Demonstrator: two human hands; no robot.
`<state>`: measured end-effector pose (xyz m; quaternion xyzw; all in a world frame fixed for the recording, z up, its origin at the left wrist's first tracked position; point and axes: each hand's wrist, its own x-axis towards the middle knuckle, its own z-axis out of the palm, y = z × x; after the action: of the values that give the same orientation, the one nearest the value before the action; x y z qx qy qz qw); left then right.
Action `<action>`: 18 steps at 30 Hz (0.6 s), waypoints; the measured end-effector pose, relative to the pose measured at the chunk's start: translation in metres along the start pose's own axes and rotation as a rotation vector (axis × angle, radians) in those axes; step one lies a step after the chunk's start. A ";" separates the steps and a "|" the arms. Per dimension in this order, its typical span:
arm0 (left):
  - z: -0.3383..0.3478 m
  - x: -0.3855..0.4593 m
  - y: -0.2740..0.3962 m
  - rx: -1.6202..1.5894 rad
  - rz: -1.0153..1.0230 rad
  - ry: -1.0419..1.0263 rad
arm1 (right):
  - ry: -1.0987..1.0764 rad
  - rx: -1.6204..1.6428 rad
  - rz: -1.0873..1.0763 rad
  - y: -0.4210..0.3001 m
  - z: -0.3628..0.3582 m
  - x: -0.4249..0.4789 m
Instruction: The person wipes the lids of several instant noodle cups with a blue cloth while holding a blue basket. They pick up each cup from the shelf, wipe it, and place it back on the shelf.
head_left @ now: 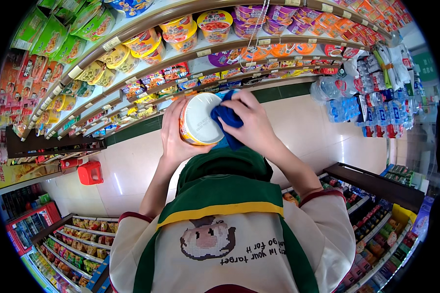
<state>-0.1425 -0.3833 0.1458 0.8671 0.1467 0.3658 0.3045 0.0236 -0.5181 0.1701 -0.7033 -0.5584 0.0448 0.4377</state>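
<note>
My left hand (173, 133) grips an instant noodle cup (201, 119) by its side. The cup is tilted so that its white, film-wrapped bottom faces me, and printed characters show on it. In my right hand (251, 117) is a bunched dark blue cloth (228, 114), which meets the cup's right rim. Part of the cloth hangs down below the fingers towards my green apron (220, 194). Something light blue shows behind the cup and cloth, mostly hidden.
Before me curves a tiered shelf (176, 78) stocked with noodle cups and packets. Packs of bottled water (385, 110) stand at the right. On the tiled floor (135, 161) at the left is a red plastic stool (90, 173). Snack shelves (77, 249) and another stocked rack (374, 234) lie behind me.
</note>
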 end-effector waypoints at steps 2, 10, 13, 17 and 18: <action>0.001 -0.005 -0.004 0.012 -0.040 0.010 | -0.074 0.085 0.036 -0.004 0.002 -0.012; 0.023 -0.045 -0.034 -0.101 -0.354 -0.120 | 0.023 0.775 0.571 0.024 0.040 -0.047; 0.032 -0.055 -0.038 0.031 -0.338 -0.200 | -0.140 1.168 1.156 0.048 0.040 -0.050; 0.061 -0.085 -0.071 0.057 -0.365 -0.308 | -0.335 1.220 1.410 0.090 0.079 -0.078; 0.071 -0.095 -0.084 0.045 -0.388 -0.311 | -0.346 1.191 1.451 0.094 0.089 -0.079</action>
<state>-0.1592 -0.3937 0.0015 0.8751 0.2702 0.1594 0.3685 0.0157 -0.5326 0.0192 -0.5236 0.0716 0.6856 0.5008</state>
